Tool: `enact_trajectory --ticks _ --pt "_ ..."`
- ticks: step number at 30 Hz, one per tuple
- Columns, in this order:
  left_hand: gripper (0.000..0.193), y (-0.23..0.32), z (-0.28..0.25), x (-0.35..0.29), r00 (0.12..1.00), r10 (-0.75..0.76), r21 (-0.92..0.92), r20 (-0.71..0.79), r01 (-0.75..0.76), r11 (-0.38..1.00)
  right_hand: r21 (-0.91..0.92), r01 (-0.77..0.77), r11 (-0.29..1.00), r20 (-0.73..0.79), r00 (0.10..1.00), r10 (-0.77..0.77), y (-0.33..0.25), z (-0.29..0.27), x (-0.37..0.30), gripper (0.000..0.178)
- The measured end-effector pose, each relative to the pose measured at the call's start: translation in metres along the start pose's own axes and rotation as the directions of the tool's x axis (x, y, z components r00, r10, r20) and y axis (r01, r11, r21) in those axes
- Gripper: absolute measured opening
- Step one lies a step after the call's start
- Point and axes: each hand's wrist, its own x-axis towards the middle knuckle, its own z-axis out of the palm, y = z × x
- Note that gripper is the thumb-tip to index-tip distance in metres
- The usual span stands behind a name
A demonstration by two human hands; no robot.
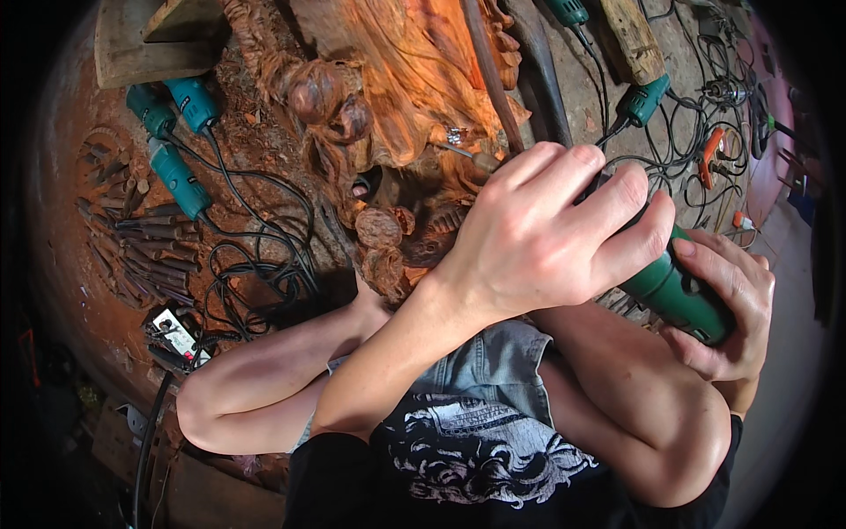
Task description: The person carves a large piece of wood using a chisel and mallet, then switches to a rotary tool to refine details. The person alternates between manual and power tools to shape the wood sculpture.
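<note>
Both my hands hold a green electric grinder (656, 286) over my bent leg at the right. My left hand (542, 234) reaches across and wraps over its dark front end, which the fingers mostly hide. My right hand (736, 300) closes around the green body near its back end. Just beyond my left hand stands a large reddish-brown wood carving (388, 115), with rounded, knobbly shapes and an orange, smoother part. A slim metal tool with a small wooden handle (484, 162) lies against the carving, close to my left knuckles.
Several teal corded power tools (181, 181) lie at the left, beside many chisel-like tools (150, 251). A white power strip (176, 333) sits near my left knee. More cords, another teal tool (645, 101) and an orange-handled clamp (710, 159) are at the right. A wooden block (633, 40) lies behind.
</note>
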Motion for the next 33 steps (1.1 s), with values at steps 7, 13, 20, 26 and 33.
enact_trajectory --ticks 7,13,20,26,33 --pt "0.018 0.0008 -0.0012 -0.0027 1.0 -0.009 0.006 0.015 0.009 1.0 0.028 -0.031 0.999 0.048 0.998 0.03 -0.0015 -0.0042 0.0017 0.062" --pt "0.018 -0.0034 -0.0035 0.0003 1.0 -0.004 0.017 0.008 0.004 1.0 -0.004 0.029 1.0 0.011 1.0 -0.029 0.0008 0.0014 0.0059 0.062" --pt "0.016 -0.0019 -0.0029 -0.0016 1.0 -0.021 0.012 0.017 0.021 1.0 0.043 -0.008 0.999 0.015 1.0 0.008 0.0016 0.0016 0.0053 0.062" --pt "0.016 -0.0016 -0.0019 -0.0004 1.0 -0.012 0.014 0.013 0.012 1.0 0.026 0.015 1.0 0.042 0.999 -0.016 0.0047 -0.0005 0.0022 0.066" --pt "0.017 -0.0032 -0.0015 0.0004 1.0 0.016 0.031 0.01 -0.017 0.999 0.025 -0.012 1.0 0.038 0.999 0.011 0.002 0.0019 0.0004 0.068"
